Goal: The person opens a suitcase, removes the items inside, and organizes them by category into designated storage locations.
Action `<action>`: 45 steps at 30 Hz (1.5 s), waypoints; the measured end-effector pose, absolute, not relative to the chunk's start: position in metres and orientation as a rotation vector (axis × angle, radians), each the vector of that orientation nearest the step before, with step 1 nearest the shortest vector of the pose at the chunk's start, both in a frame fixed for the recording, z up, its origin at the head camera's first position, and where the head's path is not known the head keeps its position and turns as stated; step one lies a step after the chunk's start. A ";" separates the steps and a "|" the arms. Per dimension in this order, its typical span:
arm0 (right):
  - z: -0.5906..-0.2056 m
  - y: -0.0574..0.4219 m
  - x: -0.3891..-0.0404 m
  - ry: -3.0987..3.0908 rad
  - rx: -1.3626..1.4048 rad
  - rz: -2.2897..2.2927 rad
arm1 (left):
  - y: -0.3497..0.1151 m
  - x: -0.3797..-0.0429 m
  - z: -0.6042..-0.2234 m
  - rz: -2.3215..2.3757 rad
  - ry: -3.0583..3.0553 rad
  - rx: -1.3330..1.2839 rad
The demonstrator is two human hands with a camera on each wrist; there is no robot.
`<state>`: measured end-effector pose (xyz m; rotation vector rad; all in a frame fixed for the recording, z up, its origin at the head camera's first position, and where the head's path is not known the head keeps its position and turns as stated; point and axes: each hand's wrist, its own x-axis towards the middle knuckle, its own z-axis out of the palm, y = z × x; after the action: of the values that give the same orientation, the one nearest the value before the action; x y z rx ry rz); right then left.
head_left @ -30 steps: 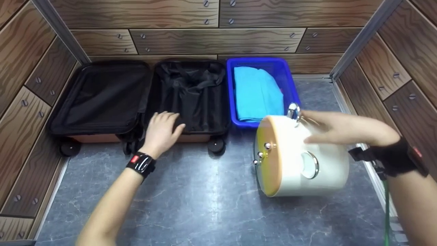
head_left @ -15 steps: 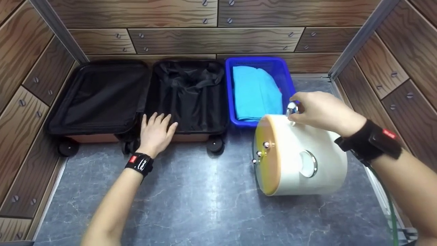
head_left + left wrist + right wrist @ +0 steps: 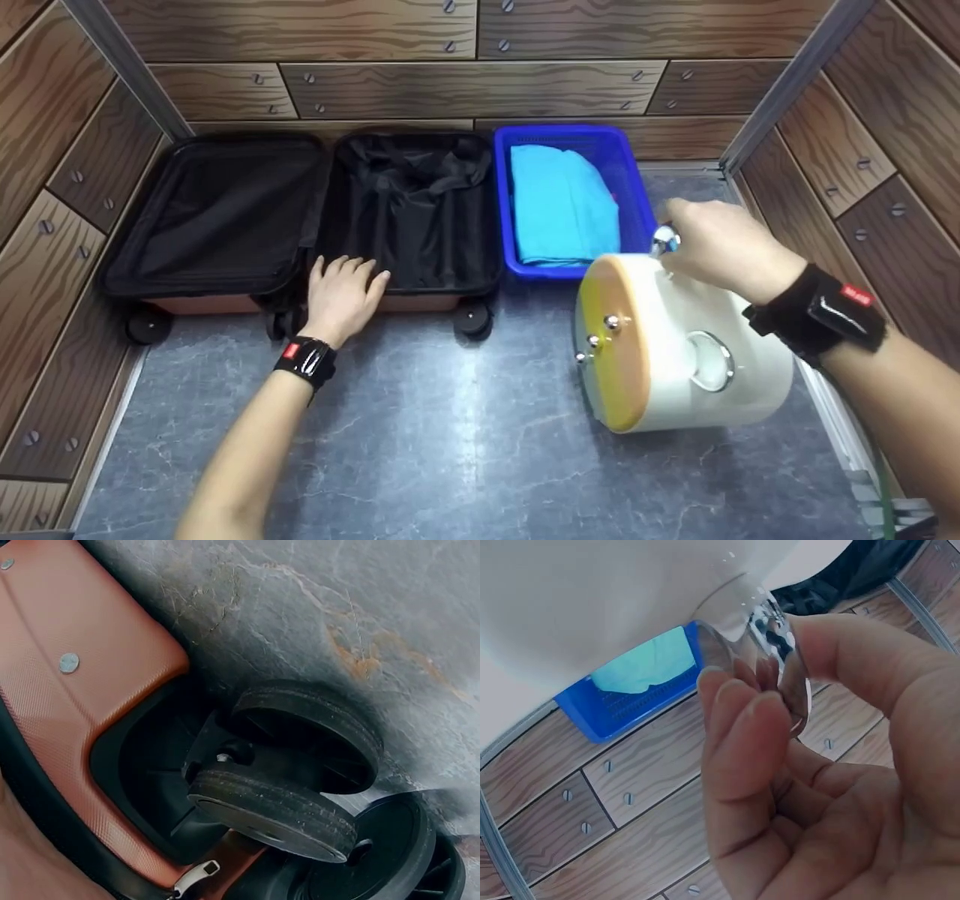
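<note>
My right hand (image 3: pixel 716 240) grips the shiny chrome handle (image 3: pixel 666 238) on top of a white rounded case with a yellow and orange end face (image 3: pixel 619 360). Several chrome knobs stick out of that face, and a chrome ring (image 3: pixel 716 360) sits on its side. In the right wrist view, curled fingers (image 3: pixel 742 750) and the thumb surround the handle (image 3: pixel 787 667). My left hand (image 3: pixel 341 296) rests on the near edge of the open black-lined suitcase (image 3: pixel 420 232), fingers fairly straight. Its pinkish-orange shell (image 3: pixel 90 652) and black wheels (image 3: pixel 277 802) fill the left wrist view.
A blue basket (image 3: pixel 637 180) with a folded light-blue cloth (image 3: pixel 562 206) stands right of the suitcase. The suitcase's other half (image 3: pixel 232 217) lies at the left. Wood-patterned walls (image 3: pixel 390 90) enclose the grey marbled floor (image 3: pixel 420 435) on the sides and back.
My right hand has taken hold of the chrome handle, and the white case has shifted slightly right with it. My left hand has moved a little left and toward me on the suitcase edge.
</note>
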<state>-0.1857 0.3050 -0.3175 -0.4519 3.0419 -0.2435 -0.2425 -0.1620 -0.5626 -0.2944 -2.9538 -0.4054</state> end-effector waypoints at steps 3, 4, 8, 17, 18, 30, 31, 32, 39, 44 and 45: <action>-0.320 0.309 -0.185 3.059 -0.444 -0.220 | -0.162 -0.243 -0.564 -0.413 -2.940 -0.304; -0.320 0.310 -0.185 3.063 -0.436 -0.214 | -0.162 -0.243 -0.564 -0.414 -2.937 -0.306; -0.321 0.314 -0.185 3.066 -0.403 -0.178 | -0.162 -0.242 -0.564 -0.421 -2.937 -0.307; -0.320 0.329 -0.184 3.026 -0.375 -0.082 | -0.164 -0.242 -0.564 -0.433 -2.940 -0.304; -0.320 0.331 -0.183 3.029 -0.374 -0.075 | -0.164 -0.242 -0.564 -0.436 -2.940 -0.304; -0.324 0.353 -0.187 3.122 -0.356 0.054 | -0.163 -0.242 -0.564 -0.451 -2.940 -0.309; -0.324 0.354 -0.188 3.125 -0.350 0.062 | -0.163 -0.241 -0.564 -0.451 -2.938 -0.310; -0.324 0.355 -0.189 3.128 -0.344 0.070 | -0.163 -0.242 -0.564 -0.454 -2.934 -0.311; -0.326 0.362 -0.195 3.141 -0.306 0.125 | -0.163 -0.242 -0.564 -0.470 -2.913 -0.320; -0.332 0.365 -0.197 3.214 -0.321 0.168 | -0.163 -0.241 -0.564 -0.466 -2.931 -0.315; -0.333 0.366 -0.198 3.228 -0.327 0.174 | -0.164 -0.241 -0.564 -0.462 -2.935 -0.312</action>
<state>-0.1977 0.3664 -0.3327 -0.3267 3.2280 0.1740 -0.2411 -0.1636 -0.5635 -0.3116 -2.9352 -0.4616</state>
